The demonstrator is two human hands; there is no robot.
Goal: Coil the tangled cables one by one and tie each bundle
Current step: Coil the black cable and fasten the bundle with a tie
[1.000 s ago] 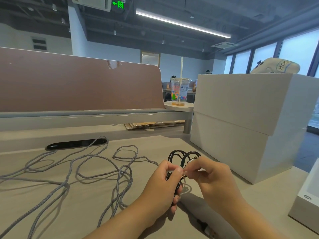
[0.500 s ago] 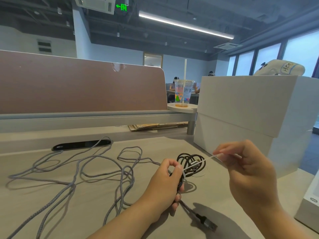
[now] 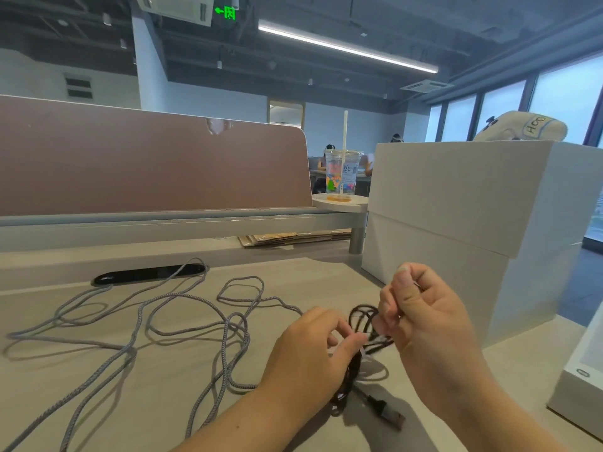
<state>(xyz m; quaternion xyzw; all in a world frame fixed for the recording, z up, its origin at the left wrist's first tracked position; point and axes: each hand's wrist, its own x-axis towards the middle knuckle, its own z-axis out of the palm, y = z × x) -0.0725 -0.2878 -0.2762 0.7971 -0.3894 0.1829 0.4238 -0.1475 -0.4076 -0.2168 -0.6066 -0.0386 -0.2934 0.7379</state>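
A small black cable bundle (image 3: 360, 318) is held just above the desk by my left hand (image 3: 313, 350), whose fingers and thumb pinch it at the middle. A thin white tie (image 3: 363, 351) wraps the bundle there. My right hand (image 3: 421, 324) is close on the bundle's right, fingers curled and pinching the tie's end near the coil. The bundle's USB plug (image 3: 390, 415) lies on the desk below. A long grey braided cable (image 3: 182, 324) sprawls in loose tangled loops across the desk to the left.
Two stacked white boxes (image 3: 456, 230) stand at the right, a smaller white box (image 3: 580, 386) at the near right edge. A black cable slot (image 3: 146, 274) sits at the desk's back. A brown partition (image 3: 146, 164) rises behind, with a plastic cup (image 3: 341, 172) on a round shelf.
My right hand, which had pulled the white tie out to the right, has come back in beside the bundle. My left hand keeps its hold on the coil.
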